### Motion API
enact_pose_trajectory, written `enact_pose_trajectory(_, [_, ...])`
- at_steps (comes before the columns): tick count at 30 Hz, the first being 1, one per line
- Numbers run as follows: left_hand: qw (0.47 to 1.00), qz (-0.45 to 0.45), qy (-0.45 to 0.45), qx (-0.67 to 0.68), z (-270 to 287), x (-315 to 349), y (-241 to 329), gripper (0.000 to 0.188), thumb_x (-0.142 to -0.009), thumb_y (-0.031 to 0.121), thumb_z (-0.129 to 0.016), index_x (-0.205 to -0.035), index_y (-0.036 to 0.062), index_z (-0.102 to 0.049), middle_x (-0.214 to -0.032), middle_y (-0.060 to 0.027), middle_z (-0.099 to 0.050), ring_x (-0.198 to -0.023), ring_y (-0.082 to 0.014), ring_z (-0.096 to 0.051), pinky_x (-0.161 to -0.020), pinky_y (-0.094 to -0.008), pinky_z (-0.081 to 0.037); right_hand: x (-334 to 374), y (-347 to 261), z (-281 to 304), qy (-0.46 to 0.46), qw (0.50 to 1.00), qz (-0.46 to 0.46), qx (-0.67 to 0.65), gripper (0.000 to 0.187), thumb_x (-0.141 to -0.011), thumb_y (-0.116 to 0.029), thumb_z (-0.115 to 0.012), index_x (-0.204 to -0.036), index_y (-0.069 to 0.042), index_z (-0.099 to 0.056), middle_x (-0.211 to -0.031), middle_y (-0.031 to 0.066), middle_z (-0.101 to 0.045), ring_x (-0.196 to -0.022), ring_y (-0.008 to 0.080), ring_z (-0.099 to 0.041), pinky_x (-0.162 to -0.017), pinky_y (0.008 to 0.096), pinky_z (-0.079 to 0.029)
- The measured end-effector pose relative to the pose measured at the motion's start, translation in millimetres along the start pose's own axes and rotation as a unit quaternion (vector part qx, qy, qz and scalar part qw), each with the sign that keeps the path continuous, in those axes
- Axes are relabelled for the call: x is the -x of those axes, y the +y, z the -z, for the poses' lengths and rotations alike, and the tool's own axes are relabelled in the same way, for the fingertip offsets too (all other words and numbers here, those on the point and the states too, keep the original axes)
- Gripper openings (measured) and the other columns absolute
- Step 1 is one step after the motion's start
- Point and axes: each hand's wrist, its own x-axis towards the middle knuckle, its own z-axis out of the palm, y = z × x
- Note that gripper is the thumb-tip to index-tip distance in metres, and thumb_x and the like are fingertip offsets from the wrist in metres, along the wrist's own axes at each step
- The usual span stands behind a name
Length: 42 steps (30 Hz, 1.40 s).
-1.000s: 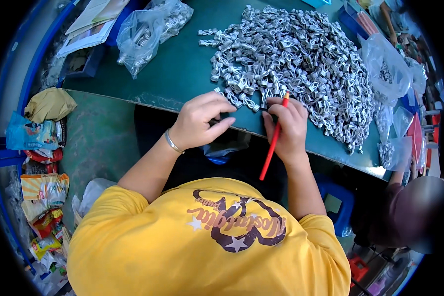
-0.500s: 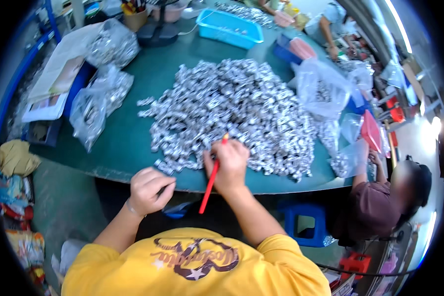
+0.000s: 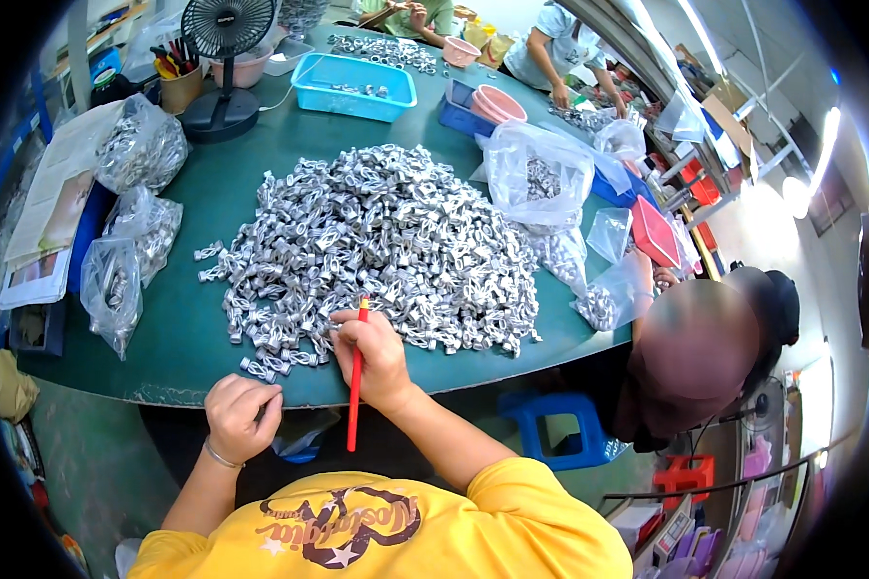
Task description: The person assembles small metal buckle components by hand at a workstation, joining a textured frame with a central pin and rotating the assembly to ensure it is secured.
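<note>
A large heap of small silvery metal pieces (image 3: 377, 232), each with a cap-like end and loops, lies on the green table (image 3: 203, 179). My right hand (image 3: 377, 357) is at the near edge of the heap, wrapped round a slim red pencil-shaped tool (image 3: 354, 396). Its yellowish tip points toward the heap and its other end hangs toward me. My left hand (image 3: 241, 417) is closed at the table's front edge, just below a few stray pieces (image 3: 266, 369). Its curled fingers hide whatever may be inside.
Bags of metal pieces lie left (image 3: 116, 289) and right (image 3: 536, 174). Farther back are a light-blue tray (image 3: 309, 95), a black fan (image 3: 224, 111) and a pink basket (image 3: 499, 103). A person in a dark red top (image 3: 690, 357) sits at right, near a blue stool (image 3: 550, 434).
The view has shifted, so the table and heap appear farther left and the fan shows fully. My right hand keeps the red tool; my left stays closed near the table edge.
</note>
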Motion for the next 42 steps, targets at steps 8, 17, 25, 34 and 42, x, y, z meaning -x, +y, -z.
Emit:
enact_pose_trajectory(8, [1.000, -0.001, 0.010, -0.007, 0.3, 2.2, -0.6, 0.011, -0.063, -0.001, -0.069, -0.072, 0.0032, -0.064, -0.065, -0.0078, -0.060, -0.056, -0.0249, -0.056, -0.053, -0.0332, -0.043, 0.5, -1.5, 0.7, -0.051, 0.998, 0.012, -0.033, 0.022, -0.069, 0.009, -0.065, -0.083, -0.003, -0.054, -0.091, 0.0136, -0.065, -0.076, 0.0295, -0.061, -0.065, 0.0343, -0.049])
enact_pose_trajectory(17, [0.930, 0.117, -0.021, 0.348, 30.0, -12.3, 20.9, 0.030, -0.061, -0.002, -0.068, -0.091, 0.0009, -0.064, -0.070, -0.0062, -0.065, -0.055, -0.0205, -0.058, -0.055, -0.0255, -0.045, -1.5, 1.5, -3.3, -0.049, 0.997, -0.009, 0.066, 0.024, -0.066, 0.007, -0.061, -0.084, -0.007, -0.056, -0.095, 0.0069, -0.066, -0.088, 0.0272, -0.059, -0.078, 0.0376, -0.042])
enact_pose_trajectory(25, [0.704, -0.432, -0.013, 0.563, 83.7, -118.3, 95.3, 0.006, -0.082, 0.003, -0.056, -0.080, 0.0073, -0.060, -0.072, -0.0052, -0.057, -0.059, -0.0171, -0.056, -0.052, -0.0305, -0.041, -1.8, -1.7, 1.8, -0.005, 0.999, 0.012, 0.040, 0.024, -0.066, 0.004, -0.066, -0.085, -0.008, -0.056, -0.097, 0.0052, -0.066, -0.089, 0.0263, -0.058, -0.081, 0.0381, -0.040])
enact_pose_trajectory(34, [0.651, -0.539, 0.028, 0.533, 83.3, -107.9, 108.2, 0.011, -0.086, 0.004, -0.051, -0.092, 0.0123, -0.053, -0.072, -0.0057, -0.057, -0.057, -0.0171, -0.055, -0.049, -0.0275, -0.039, 15.6, -6.5, 32.5, -0.025, 0.998, -0.042, 0.048, 0.020, -0.072, 0.007, -0.064, -0.084, -0.006, -0.054, -0.094, 0.0121, -0.067, -0.078, 0.0278, -0.061, -0.075, 0.0363, -0.044])
enact_pose_trajectory(42, [0.619, -0.347, -0.199, 0.676, 85.9, -91.1, 81.2, 0.036, -0.086, 0.008, -0.054, -0.122, 0.0114, -0.057, -0.080, -0.0115, -0.062, -0.063, -0.0232, -0.058, -0.051, -0.0335, -0.042, 23.2, 6.8, 48.7, -0.009, 0.990, -0.143, 0.014, 0.013, -0.077, 0.009, -0.057, -0.086, -0.001, -0.055, -0.090, 0.0147, -0.067, -0.078, 0.0226, -0.066, -0.071, 0.0304, -0.051])
